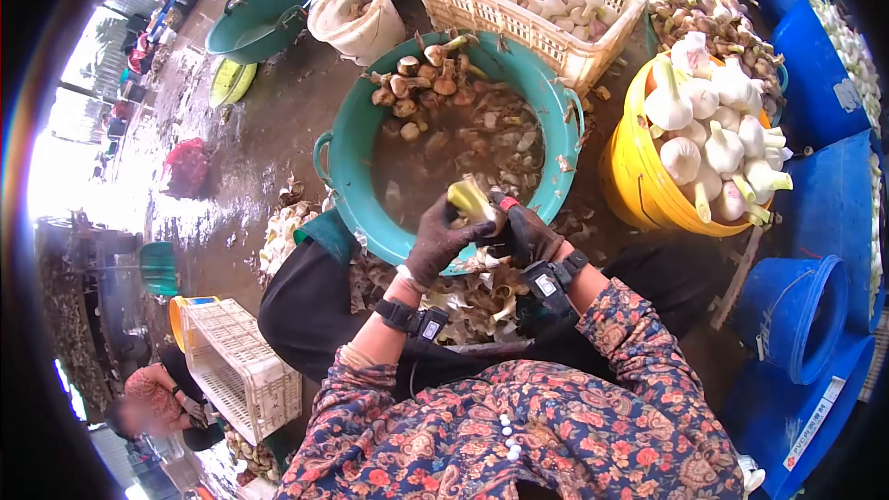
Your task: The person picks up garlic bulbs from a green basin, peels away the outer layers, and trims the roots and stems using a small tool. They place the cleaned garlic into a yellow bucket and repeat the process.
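Observation:
A garlic bulb with a pale green stem [470,200] is gripped in my gloved left hand [444,239], its stem pointing up and left. My right hand [530,233], also in a dark glove, is closed against the bulb's right side. A small red bit [507,205] shows at its fingers; what it belongs to is hidden. Both hands are over the near rim of a round teal tub [349,194]. Inside it, brown water [421,171] carries loose skins, and unpeeled garlic bulbs [431,79] are heaped at the far side.
At right stands a yellow bucket [630,167] full of white garlic, near a blue bucket [787,315]. Behind the tub are a cream crate [593,46] holding garlic and a white bucket [361,32]. Peeled skins [463,301] lie between my legs. Another person [162,398] sits lower left.

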{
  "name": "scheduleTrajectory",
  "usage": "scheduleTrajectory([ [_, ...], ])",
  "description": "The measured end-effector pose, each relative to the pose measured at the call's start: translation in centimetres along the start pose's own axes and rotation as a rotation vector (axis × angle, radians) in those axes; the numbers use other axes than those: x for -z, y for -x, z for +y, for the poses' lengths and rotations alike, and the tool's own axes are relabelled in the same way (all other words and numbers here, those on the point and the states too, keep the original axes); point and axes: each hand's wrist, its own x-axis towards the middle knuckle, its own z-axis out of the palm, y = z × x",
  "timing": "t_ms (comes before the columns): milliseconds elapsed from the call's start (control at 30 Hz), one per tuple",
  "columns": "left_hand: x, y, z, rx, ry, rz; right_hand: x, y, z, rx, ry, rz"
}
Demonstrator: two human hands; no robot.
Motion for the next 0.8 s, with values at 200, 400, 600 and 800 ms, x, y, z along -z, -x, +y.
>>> scheduleTrajectory([
  [200, 1.5, 0.0, -0.4, 0.046, -0.498, -0.100, 0.7, -1.8, 0.1, 0.290, 0.402, -0.026],
  [400, 3.0, 0.8, -0.2, 0.206, 0.165, 0.055, 0.5, 0.4, -1.9, 0.422, 0.376, -0.280],
  [600, 3.3, 2.3, 0.0, -0.152, -0.454, 0.071, -1.4, 0.3, -0.4, 0.892, 1.082, -0.051],
  [800, 2.3, 1.9, -1.6, -0.083, 0.095, 0.201, -0.9, -1.6, 1.5, 1.043, 1.031, 0.192],
])
